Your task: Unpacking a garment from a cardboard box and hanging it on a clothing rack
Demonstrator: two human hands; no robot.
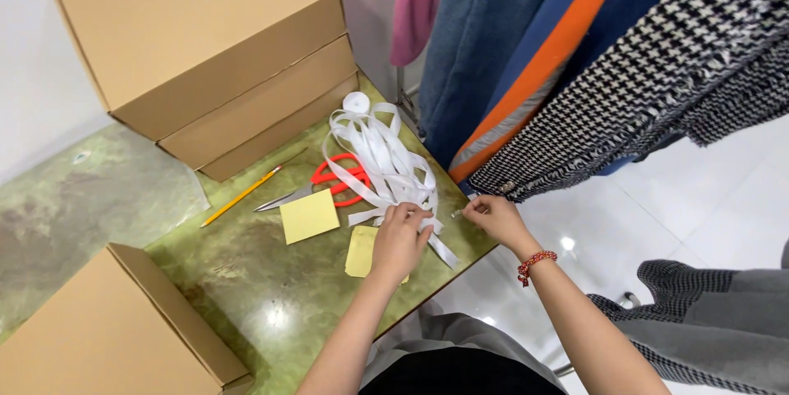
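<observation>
Left hand [400, 235] and right hand [491, 216] pinch white ribbon [380, 152] just beside red scissors [333, 184]; loose loops could snag, tangle.

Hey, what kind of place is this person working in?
Probably a small clothing shop's packing corner. Garments hang on a rack beside the table, plain cardboard boxes are stacked on it, and both hands, left and right, work white ribbon next to scissors.

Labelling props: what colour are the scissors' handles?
Red-orange handles on the scissors, partly under the white ribbon; head view shows it.
</observation>
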